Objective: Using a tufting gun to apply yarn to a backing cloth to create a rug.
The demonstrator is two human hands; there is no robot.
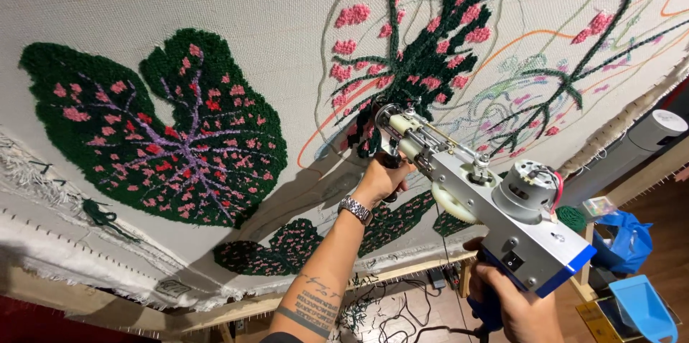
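We see a pale backing cloth [237, 6] stretched on a wooden frame [402, 271], carrying a large dark green tufted leaf [154, 128] flecked with pink and veined in purple, and 2 more leafy sprays only partly filled. Loose yarn [391, 314] lies on the floor below, and a blue scoop-shaped bin [642, 303] sits at the lower right. Nothing stands between the tool and the cloth. The tufting gun [474, 199] points up and left, its needle end at the cloth beside the middle spray [423, 56]. Our left hand [380, 178] is wrapped around the front handle; our right hand [520, 307] is closed around the blue rear grip.
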